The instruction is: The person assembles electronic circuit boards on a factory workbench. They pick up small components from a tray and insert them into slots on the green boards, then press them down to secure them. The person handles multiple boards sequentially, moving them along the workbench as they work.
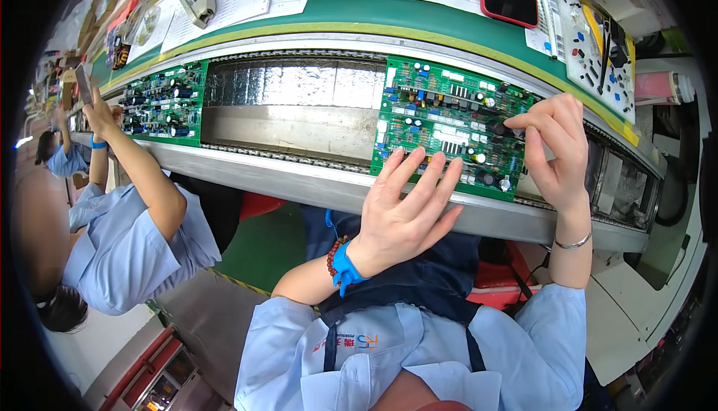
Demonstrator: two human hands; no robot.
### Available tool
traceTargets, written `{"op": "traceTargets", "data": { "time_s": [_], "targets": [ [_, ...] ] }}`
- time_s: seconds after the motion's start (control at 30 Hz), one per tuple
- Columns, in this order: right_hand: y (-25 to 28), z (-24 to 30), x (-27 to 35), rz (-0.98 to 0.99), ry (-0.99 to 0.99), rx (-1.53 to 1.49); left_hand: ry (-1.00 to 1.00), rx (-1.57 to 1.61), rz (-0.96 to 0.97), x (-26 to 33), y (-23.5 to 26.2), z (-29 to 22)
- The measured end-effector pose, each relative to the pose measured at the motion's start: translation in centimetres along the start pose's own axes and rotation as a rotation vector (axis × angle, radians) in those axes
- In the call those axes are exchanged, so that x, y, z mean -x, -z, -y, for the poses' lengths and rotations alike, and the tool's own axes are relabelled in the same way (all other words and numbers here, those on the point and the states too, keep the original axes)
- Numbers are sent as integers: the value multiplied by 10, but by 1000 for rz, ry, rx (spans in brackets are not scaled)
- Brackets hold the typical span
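Two hands work on a green circuit board (449, 128) lying on the conveyor rail (299, 175): the left hand (407, 213) rests open with fingers spread on its near edge, while the right hand (555, 145) pinches a small black part (499, 127) on it.

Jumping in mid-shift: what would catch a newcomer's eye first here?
The green circuit board on the conveyor rail, centre right, crowded with components. The left hand lies flat on its near edge while the right hand pinches at a part on its right side. Far left, a co-worker's raised arm reaches by a second board.
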State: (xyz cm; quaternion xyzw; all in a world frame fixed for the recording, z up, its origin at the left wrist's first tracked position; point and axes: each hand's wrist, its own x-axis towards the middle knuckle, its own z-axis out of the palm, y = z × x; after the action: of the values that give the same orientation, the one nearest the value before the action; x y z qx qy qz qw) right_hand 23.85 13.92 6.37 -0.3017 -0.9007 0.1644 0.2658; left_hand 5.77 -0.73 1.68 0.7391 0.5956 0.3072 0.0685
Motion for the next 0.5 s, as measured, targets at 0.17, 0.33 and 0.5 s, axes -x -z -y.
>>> {"op": "traceTargets", "data": {
  "time_s": [0.17, 0.33, 0.5],
  "targets": [
    [-1, 3, -1, 0, -9, 11, -15, 28, -17, -2, 1, 1],
    [0, 5, -4, -8, -3, 13, -14, 32, -30, -4, 4, 0],
    [8, 4, -8, -33, 7, 29, -21, 50, -38, -7, 4, -2]
  ]
}}
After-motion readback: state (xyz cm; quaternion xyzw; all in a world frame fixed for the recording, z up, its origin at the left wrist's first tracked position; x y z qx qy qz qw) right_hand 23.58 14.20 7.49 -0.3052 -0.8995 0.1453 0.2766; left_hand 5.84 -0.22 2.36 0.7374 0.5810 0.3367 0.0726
